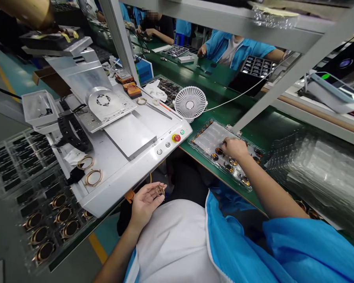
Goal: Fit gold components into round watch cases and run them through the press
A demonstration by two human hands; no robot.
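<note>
My left hand (146, 202) is palm up in front of my body, its fingers curled around a thin gold watch case ring (160, 191). Over a clear plastic tray (208, 135) on the green bench, my right hand (235, 148) reaches down with its fingertips pinched together. A small dark bit shows at those fingertips, too little to name. Around that hand, several round black and orange watch parts (218, 151) sit in the tray's pockets. Two more gold rings (93, 177) lie on the left corner of the white machine (129, 169).
A metal fixture (102, 100) stands on the machine, with a red stop button (177, 137) at its front edge. Beyond is a white fan (190, 103). Stacked clear trays (327, 169) are right; trays of watch cases (63, 214) are left. A co-worker's blue sleeve (214, 41) shows across the bench.
</note>
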